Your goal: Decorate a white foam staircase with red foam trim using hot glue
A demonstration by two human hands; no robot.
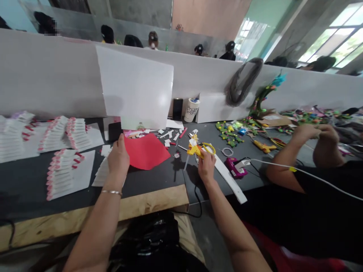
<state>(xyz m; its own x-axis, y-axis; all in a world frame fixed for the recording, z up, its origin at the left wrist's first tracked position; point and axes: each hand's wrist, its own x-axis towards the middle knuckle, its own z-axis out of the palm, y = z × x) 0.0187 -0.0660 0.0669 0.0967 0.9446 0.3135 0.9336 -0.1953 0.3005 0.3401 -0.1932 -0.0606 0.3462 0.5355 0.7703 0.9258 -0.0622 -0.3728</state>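
Note:
A red sheet (146, 152), looking like paper or thin foam, is held at its left edge by my left hand (117, 160), thumb upward and fingers mostly hidden behind it. My right hand (207, 164) is closed around the handle of a yellow hot glue gun (194, 150). A pale glue stick (186, 162) juts from the gun toward me. Right by that hand lies a yellow loop (210, 147), like a scissors handle. White scraps (170, 134) and small red bits are scattered beyond the sheet. A long white strip (231, 179) lies to the right of my right hand.
Fanned white-and-pink pieces (61, 173) lie on cards at left. A white board (137, 87) leans behind, beside a phone (177, 109) and a cup (192, 110). A purple power socket (236, 167) with a white cable sits at right, near a co-worker's arms (292, 158) and another glue gun (263, 146).

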